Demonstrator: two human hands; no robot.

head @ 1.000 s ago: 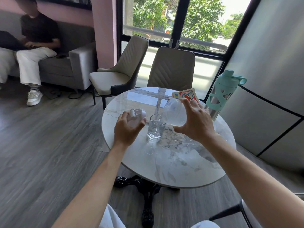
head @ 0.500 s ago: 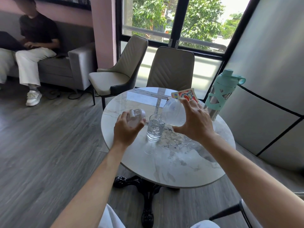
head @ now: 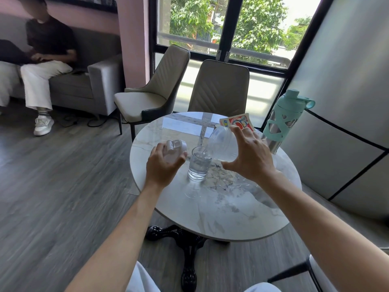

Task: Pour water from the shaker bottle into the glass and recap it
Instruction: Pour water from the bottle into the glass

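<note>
Over the round marble table point(head: 231, 209) | clear plastic shaker bottle point(head: 221, 144) is clamped, tipped, by right hand point(head: 250, 157) above short clear glass point(head: 199, 165), so water lands inside; white flip-top cap point(head: 175, 149) is gripped in left hand point(head: 163, 167), kept ready for recapping

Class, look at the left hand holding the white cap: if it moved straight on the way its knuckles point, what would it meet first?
Probably nothing on the round marble table: the left hand aims past the clear glass, towards the beige chair; depth is unclear.
</note>
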